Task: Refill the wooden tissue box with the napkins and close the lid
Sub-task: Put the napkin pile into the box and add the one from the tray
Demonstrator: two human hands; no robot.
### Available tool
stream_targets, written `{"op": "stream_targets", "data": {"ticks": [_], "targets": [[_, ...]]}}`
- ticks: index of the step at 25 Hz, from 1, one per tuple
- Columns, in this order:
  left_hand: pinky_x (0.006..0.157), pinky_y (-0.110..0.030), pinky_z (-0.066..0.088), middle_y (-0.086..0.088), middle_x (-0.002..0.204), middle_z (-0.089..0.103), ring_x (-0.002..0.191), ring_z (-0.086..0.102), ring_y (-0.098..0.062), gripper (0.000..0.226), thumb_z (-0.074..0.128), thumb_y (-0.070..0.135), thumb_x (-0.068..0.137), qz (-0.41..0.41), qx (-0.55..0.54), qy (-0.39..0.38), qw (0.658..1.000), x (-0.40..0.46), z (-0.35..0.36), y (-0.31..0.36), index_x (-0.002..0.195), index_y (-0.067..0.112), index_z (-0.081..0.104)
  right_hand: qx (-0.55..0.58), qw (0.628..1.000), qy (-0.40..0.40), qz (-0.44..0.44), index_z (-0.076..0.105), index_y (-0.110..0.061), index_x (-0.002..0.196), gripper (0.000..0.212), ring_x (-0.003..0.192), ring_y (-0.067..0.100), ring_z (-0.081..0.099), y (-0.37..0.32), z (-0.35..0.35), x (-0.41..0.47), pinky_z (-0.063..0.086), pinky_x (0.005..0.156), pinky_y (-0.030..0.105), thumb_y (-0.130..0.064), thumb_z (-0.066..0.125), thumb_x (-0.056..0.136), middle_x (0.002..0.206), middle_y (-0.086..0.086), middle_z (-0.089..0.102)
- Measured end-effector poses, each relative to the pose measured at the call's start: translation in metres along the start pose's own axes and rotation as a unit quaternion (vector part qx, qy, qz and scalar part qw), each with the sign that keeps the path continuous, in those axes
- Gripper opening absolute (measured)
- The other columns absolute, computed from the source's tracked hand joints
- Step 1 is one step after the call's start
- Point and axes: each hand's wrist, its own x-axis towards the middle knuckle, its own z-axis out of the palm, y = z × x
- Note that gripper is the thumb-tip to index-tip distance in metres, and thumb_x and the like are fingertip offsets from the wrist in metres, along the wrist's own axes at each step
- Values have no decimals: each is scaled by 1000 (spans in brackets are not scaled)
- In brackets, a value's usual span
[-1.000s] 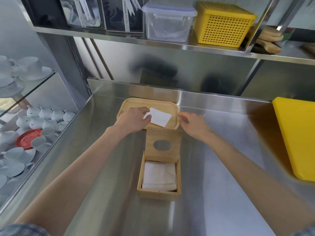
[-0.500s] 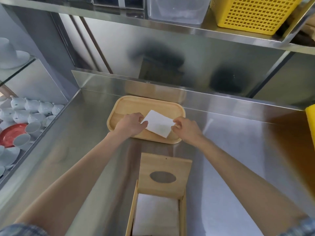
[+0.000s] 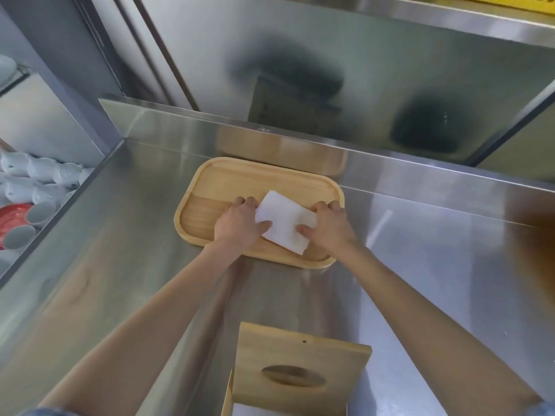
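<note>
A white folded napkin (image 3: 283, 225) lies tilted on a wooden tray (image 3: 228, 181) at the back of the steel counter. My left hand (image 3: 238, 225) grips the napkin's left edge, thumb on top. Its right edge is pinched by my right hand (image 3: 329, 225). The wooden tissue box (image 3: 228, 399) sits at the bottom edge of the view, mostly cut off. Its lid (image 3: 300, 367), with an oval slot, stands raised and open. A strip of white napkins shows inside the box.
A steel backsplash (image 3: 420, 169) rises just behind the tray. To the left, below the counter edge, sit white cups (image 3: 39, 172) and a red saucer (image 3: 12, 213). A steel shelf (image 3: 450, 19) hangs overhead.
The view has tilted down and moved closer to the tray. Both hands have closed in on the napkin's two ends; the right hand now grips it.
</note>
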Motion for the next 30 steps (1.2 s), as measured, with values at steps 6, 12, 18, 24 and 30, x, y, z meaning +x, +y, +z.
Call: {"op": "stream_targets", "data": {"ticks": [6,12,18,24,30], "targets": [[82,-34,40,-8,130,46,118,48,-29,47,57,32,88,-6,-11,-9,1000,6,1,-1,129,12,44,-1,998,-56,29,39,-3,130,58,130,34,30,-2,-5,9,36,103,37,-37,58,87,139,18,34],[81,-32,39,-8,128,49,117,48,-27,46,59,30,86,-6,-51,-11,999,6,3,-4,126,10,47,138,990,-27,25,42,-5,124,43,117,31,48,-6,2,1,42,83,33,-16,57,86,128,15,49],[87,-30,42,-9,119,61,110,55,-25,47,63,31,85,-17,-194,-26,980,3,-7,-5,122,5,52,388,920,20,60,42,-6,125,46,110,28,55,-13,-17,-9,48,93,38,-4,58,83,118,11,56],[83,-29,42,-4,112,58,101,54,-21,51,62,37,84,13,-290,-10,957,-18,-46,10,124,7,52,483,875,41,8,43,-11,128,48,114,27,56,-28,-60,-44,50,98,45,-1,59,84,123,8,57],[97,-32,44,1,122,57,114,55,-21,62,63,45,81,64,-366,0,928,-76,-103,35,131,12,45,552,830,59,-52,48,-7,127,45,106,25,60,-40,-103,-109,51,72,27,3,57,84,121,10,62]]}}
